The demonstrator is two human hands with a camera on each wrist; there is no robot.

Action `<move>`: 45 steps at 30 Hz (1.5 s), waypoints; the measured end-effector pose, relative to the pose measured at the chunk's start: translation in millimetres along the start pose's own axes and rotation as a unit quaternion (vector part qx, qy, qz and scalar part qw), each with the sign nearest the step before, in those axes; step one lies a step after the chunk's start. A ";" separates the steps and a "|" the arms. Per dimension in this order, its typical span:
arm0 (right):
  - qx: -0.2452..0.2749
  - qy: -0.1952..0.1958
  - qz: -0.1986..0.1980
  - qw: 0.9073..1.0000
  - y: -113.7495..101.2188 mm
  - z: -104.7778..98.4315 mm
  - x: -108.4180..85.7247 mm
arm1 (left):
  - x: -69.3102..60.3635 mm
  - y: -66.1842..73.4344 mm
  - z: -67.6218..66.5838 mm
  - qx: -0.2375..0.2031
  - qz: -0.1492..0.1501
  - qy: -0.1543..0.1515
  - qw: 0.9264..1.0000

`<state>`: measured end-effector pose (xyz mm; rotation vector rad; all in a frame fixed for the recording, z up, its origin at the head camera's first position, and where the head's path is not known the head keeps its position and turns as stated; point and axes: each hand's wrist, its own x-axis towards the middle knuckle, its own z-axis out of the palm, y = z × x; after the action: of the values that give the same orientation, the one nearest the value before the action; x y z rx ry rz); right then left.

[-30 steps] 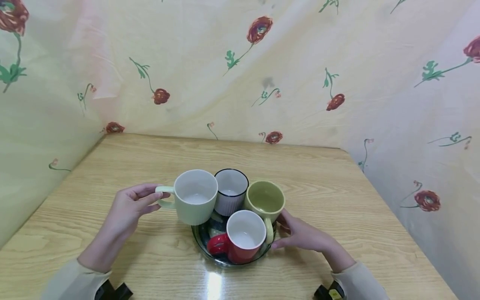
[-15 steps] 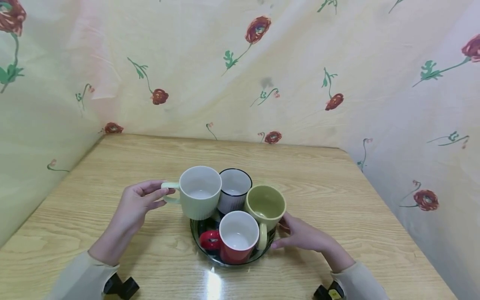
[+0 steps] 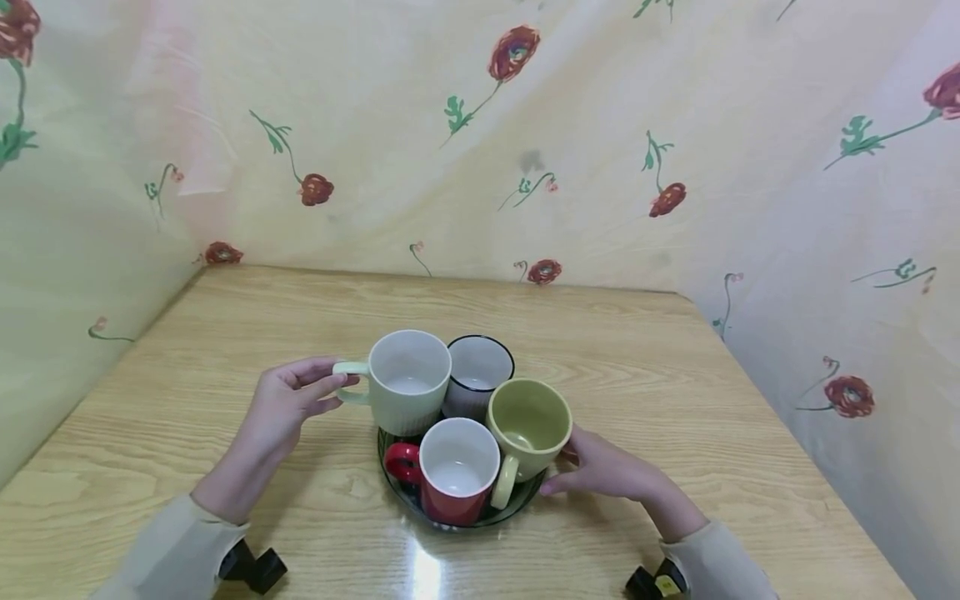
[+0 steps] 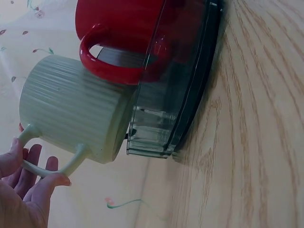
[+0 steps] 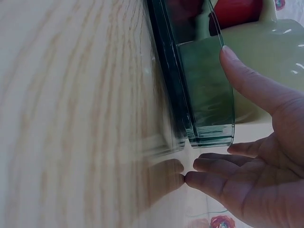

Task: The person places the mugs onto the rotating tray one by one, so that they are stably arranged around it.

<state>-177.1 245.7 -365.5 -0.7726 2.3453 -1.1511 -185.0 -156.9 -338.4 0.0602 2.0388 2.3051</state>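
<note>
With thumb and fingers, my left hand [image 3: 296,396] pinches the handle of a pale green ribbed mug [image 3: 408,387]. The mug's base is at the rim of a round clear glass dish [image 4: 154,126]; I cannot tell whether it rests there or hangs just above. Inside the dish stand a red mug [image 3: 453,498] in front, a yellow-green mug [image 3: 528,417] on the right and a ribbed white cup with a dark rim [image 3: 480,367] behind. My right hand [image 5: 251,156] is at the dish's right side, thumb touching its rim, other fingers extended beside the wall.
The dish stands on a light wood-grain table [image 3: 360,533]. A cream cloth with red flowers [image 3: 420,125] hangs behind the table and along its sides. A black device [image 3: 251,567] sits on each wrist.
My left hand has moved right and slightly back with the pale green mug. The other cups have shifted clockwise: the red mug left, the yellow-green mug forward, the dark-rimmed cup right. My right hand stays.
</note>
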 end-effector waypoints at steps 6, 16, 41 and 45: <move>0.007 0.000 -0.001 1.000 -0.6 0.0 -0.2 | 0.2 -1.5 4.6 -0.006 0.004 0.005 1.000; 0.011 0.001 -0.010 1.000 -1.0 0.5 -0.6 | 2.0 -6.7 12.9 -0.019 0.007 0.024 1.000; 0.051 -0.011 0.008 0.999 3.4 2.0 3.8 | 11.5 -14.7 32.5 -0.030 -0.011 0.054 0.998; 0.044 -0.009 0.009 0.999 3.3 2.3 3.4 | 13.6 -15.9 36.0 -0.034 -0.010 0.058 0.998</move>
<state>-179.3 243.9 -369.9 -0.7274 2.2658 -1.2257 -195.7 -118.3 -349.9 -0.0999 1.9999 2.4168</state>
